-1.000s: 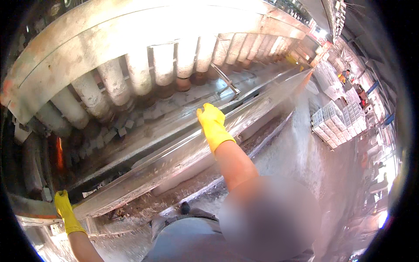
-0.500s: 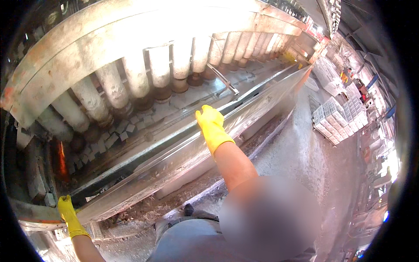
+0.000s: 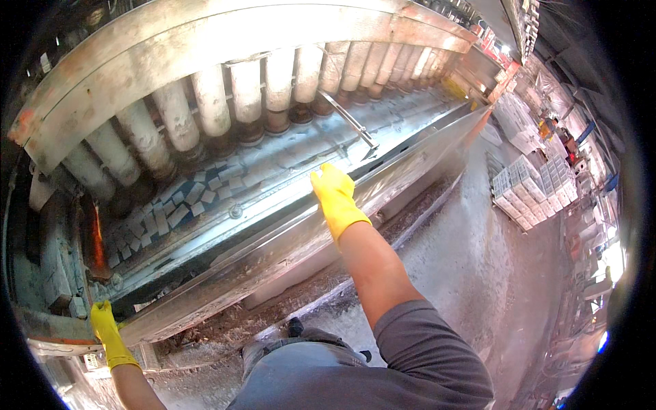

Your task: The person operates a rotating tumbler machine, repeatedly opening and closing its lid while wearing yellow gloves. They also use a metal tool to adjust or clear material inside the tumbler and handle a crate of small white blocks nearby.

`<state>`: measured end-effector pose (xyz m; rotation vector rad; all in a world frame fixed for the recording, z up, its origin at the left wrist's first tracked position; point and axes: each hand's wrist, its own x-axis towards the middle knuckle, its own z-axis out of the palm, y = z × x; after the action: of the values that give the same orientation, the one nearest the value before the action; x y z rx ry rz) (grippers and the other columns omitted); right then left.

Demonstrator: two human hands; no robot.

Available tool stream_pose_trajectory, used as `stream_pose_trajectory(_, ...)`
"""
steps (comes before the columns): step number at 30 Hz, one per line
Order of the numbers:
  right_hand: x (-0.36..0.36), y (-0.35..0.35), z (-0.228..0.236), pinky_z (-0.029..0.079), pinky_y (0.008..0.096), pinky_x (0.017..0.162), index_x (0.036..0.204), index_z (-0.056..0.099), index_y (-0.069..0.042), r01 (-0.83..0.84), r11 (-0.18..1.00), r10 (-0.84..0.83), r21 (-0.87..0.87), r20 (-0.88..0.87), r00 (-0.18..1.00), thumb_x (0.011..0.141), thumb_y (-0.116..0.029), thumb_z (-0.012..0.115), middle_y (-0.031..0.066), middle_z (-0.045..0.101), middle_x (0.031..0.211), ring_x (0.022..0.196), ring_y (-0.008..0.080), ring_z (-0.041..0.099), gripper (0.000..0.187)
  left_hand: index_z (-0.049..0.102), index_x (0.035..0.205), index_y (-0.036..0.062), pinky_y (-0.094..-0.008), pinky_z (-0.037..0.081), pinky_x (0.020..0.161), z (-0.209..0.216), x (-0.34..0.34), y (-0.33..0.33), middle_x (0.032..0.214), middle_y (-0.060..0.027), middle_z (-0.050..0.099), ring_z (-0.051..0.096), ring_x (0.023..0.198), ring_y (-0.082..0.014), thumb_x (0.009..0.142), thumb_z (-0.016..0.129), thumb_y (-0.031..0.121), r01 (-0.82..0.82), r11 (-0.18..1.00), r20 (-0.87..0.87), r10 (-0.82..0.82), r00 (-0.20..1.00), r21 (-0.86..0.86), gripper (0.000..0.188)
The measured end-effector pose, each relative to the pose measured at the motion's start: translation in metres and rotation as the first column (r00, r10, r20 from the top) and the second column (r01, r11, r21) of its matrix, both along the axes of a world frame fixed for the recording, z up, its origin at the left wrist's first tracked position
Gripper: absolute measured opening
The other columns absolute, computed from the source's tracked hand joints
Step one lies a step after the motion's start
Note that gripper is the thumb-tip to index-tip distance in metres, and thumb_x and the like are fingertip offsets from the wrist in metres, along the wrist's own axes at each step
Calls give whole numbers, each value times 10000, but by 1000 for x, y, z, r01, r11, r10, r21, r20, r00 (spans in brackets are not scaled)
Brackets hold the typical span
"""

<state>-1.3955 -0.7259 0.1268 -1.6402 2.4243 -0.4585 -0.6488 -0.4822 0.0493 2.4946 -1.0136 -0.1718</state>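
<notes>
A large machine with a row of upright, dusty cylinders [image 3: 244, 92] fills the far side. Below them runs a long trough [image 3: 273, 160], where pale, square tile-like pieces [image 3: 195, 195] lie at the left. My right hand [image 3: 333, 191], in a yellow rubber glove, is stretched over the near rail of the trough, its fingers curled closed. Anything within that grip is hidden. At the machine's left corner, my left hand [image 3: 106, 328], gloved alike, is closed beside a small block [image 3: 78, 307]. Whatever it grips cannot be made out.
A thin metal bar [image 3: 350, 123] slants across the trough. Along the near side stands a metal side panel [image 3: 273, 270]. An orange glow [image 3: 98, 242] shows at the left end. Stacked pale blocks [image 3: 529, 191] stand on the floor at right; farther back is another person [image 3: 549, 127].
The trough and its pieces look brighter and bluer. The view has shifted slightly, while both gloved hands keep nearly the same places and closed shapes.
</notes>
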Motion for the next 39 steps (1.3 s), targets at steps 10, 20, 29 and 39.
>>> stream_pose_trajectory(10,0,2,-6,525,481,993,1251,697,-92,-24,999,23,-27,-24,999,962,-488,631,178,743,1200,1147,369,692,494,720,1104,43,-457,577,624,9,-17,4,960,-160,770,734,788,-339,964,726,359,-18,1000,82,20,996,-22,346)
stream_pose_trajectory(20,0,9,0,522,483,998,1268,695,-96,-15,1000,15,-6,-13,1000,959,-491,619,181,735,1222,1157,369,686,507,712,1106,46,-481,576,659,48,-62,1,1000,-176,766,731,801,-361,957,722,383,-73,996,-9,73,997,48,369)
stream_pose_trajectory(29,1,1,1,507,486,1044,1313,687,-112,17,999,-17,33,3,1000,950,-514,624,190,723,1268,1211,383,670,545,725,1146,46,-502,552,827,7,-11,7,1072,-222,754,718,984,-432,925,712,408,6,999,212,-14,977,37,424)
stream_pose_trajectory(39,-9,-6,-7,486,455,1086,1424,638,-111,18,998,-21,58,56,998,955,-518,608,168,682,1382,1278,356,647,621,732,1169,46,-504,557,870,36,-42,1,1129,-207,757,711,1056,-439,924,705,447,-51,994,130,39,991,93,471)
